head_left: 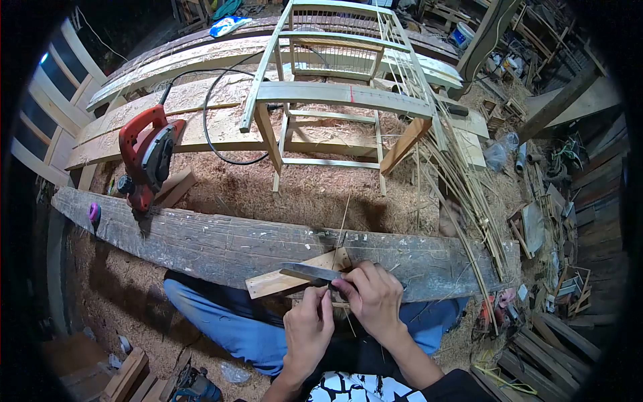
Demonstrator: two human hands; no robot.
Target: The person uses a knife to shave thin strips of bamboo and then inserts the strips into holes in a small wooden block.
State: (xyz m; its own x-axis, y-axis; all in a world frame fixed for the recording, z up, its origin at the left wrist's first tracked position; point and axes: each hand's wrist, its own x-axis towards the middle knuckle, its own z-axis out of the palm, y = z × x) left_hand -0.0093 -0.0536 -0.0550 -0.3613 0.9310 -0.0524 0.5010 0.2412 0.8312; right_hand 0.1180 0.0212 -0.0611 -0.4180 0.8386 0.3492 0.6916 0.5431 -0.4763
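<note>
My right hand (375, 295) is closed around a knife, its grey blade (309, 271) pointing left over a short light wooden board (271, 283). Close beside it, my left hand (309, 325) pinches a thin strip (343, 224) of wood or bamboo. The strip rises past the blade and its lower end shows below my hands. The short board lies slantwise on a worn grey plank (201, 234) in front of my lap. The knife's handle is hidden in my fingers.
A red electric planer (144, 157) rests on the plank's left part, near a purple-topped object (94, 212). Beyond stands a light wooden frame (315, 94) with thin rods. Long thin strips (469, 194) lean at the right. Shavings (268, 184) cover the ground.
</note>
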